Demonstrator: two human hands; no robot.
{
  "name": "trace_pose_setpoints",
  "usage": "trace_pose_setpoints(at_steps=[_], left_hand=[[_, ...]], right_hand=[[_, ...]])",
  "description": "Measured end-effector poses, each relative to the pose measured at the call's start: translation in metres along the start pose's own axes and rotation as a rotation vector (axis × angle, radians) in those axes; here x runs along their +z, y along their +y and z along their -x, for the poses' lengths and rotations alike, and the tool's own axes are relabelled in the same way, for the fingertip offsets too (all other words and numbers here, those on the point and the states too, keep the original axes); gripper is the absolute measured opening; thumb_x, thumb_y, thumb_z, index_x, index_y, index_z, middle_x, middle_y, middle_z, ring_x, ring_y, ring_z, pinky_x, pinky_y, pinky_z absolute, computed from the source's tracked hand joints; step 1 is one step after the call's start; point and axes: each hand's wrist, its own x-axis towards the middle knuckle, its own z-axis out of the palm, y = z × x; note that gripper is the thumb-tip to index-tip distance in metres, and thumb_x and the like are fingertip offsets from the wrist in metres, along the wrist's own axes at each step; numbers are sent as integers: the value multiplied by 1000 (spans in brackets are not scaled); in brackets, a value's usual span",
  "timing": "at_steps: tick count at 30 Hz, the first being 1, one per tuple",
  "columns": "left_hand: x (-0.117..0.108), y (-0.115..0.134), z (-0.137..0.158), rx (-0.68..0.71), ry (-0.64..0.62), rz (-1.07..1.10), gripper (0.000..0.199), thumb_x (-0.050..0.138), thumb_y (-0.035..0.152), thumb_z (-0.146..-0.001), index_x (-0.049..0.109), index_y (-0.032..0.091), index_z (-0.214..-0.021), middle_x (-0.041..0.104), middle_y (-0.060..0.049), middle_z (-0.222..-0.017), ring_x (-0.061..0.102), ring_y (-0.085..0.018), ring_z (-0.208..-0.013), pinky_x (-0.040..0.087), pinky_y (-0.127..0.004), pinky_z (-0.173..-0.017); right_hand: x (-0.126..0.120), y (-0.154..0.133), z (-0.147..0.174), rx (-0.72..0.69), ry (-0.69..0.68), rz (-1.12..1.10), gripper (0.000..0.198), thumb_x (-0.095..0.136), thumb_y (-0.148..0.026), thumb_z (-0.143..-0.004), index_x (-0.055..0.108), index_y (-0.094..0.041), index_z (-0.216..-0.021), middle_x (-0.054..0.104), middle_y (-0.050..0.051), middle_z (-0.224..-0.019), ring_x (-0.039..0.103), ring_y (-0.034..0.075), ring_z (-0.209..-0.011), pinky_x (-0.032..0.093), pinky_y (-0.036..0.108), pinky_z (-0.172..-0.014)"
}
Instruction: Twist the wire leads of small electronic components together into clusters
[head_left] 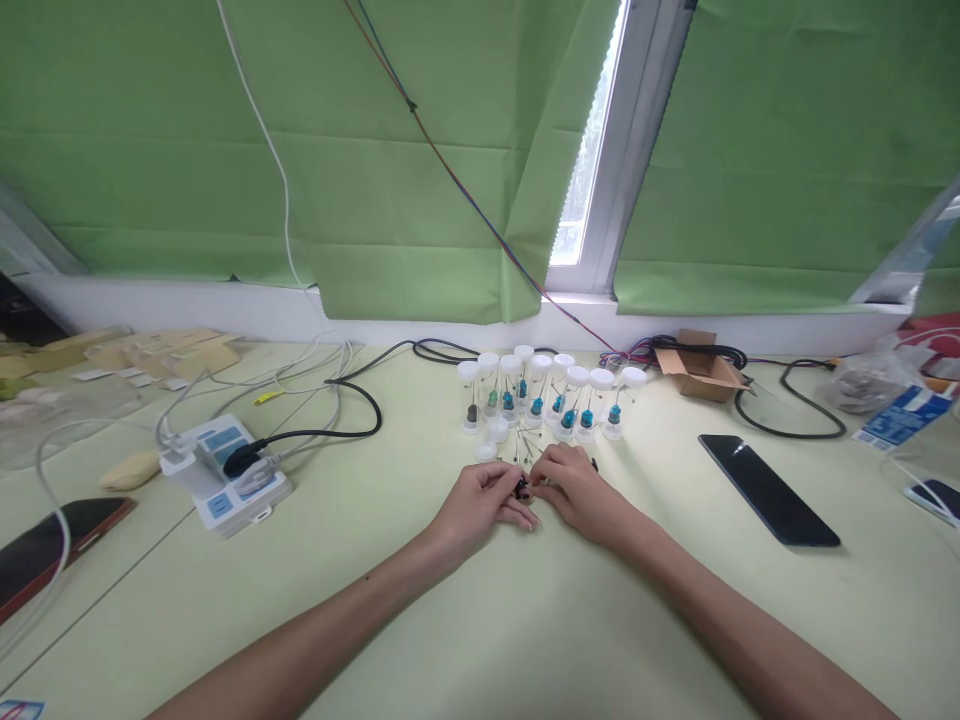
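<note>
Head view puts two broad green fabric blinds (150, 150) across the top of your sight, with one bright strip of window (581, 200) between them. Below lies one pale yellow-green tabletop (420, 650), over which your two bare forearms reach.

Three dark, flat phones lie out: one black (769, 490) to your right, one red-edged (90, 515) at far left, one partly shown (934, 500) at far right. On your left sits one white power strip with blue labels (244, 475), one black plug (241, 459) in it.

Your left hand (484, 500) is narrow, thumb pressed to the fingers; your right hand (574, 487) faces it, thumb and fingers drawn close together. One open brown cardboard box (705, 378) stands near the wall, right of centre.

Just beyond your hands stand nine clear, white-lidded tubes (537, 405), close together: seven with blue contents, one with green, one with dark grey. Two loose white round caps (486, 452) lie in front of them. You hold one small dark piece (521, 488) in your left fingers; whether your right fingertips grip it too, you cannot tell. Several thin metal pins (527, 445) lie before the tubes, too fine to count.
</note>
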Motion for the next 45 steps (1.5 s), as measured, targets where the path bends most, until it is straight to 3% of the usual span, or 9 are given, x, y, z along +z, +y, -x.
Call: trace_pose_setpoints(at_steps=[12, 22, 28, 35, 45], left_hand=[[0, -1, -1, 6, 12, -14, 37, 63, 48, -84, 63, 11, -79, 63, -5, -77, 71, -17, -60, 55, -23, -57], [-1, -3, -1, 13, 20, -4, 37, 64, 48, -83, 63, 11, -81, 62, -4, -77, 71, -17, -59, 54, -24, -56], [0, -2, -1, 6, 44, -3, 40, 67, 50, -81, 63, 11, -79, 64, -6, -76, 70, -17, -57, 54, -25, -55], [2, 1, -1, 7, 56, -8, 42, 67, 52, -79, 63, 10, -79, 63, -5, -73, 69, -17, -54, 54, -26, -54], [1, -1, -2, 5, 55, -13, 42, 67, 53, -79, 63, 10, -80, 63, -6, -74, 69, -16, -54, 53, -24, -53]], right_hand=[[4, -3, -2, -21, -6, 62, 14, 49, -11, -95, 56, -19, -87, 57, 6, -90, 51, 22, -88, 40, 36, -78], [1, -5, -2, 30, 46, -42, 14, 46, -11, -95, 51, -20, -85, 57, 6, -90, 50, 21, -88, 42, 36, -79], [-2, -5, -3, 79, 174, -245, 12, 44, -17, -96, 49, -21, -85, 55, 5, -90, 52, 20, -86, 43, 34, -78], [0, -5, -6, 250, 320, -596, 19, 51, -36, -95, 53, -20, -85, 57, 2, -82, 53, 17, -75, 44, 31, -70], [-4, -12, -10, 390, 345, -1098, 36, 66, -52, -83, 53, -19, -79, 62, 2, -82, 51, 10, -55, 43, 27, -56]])
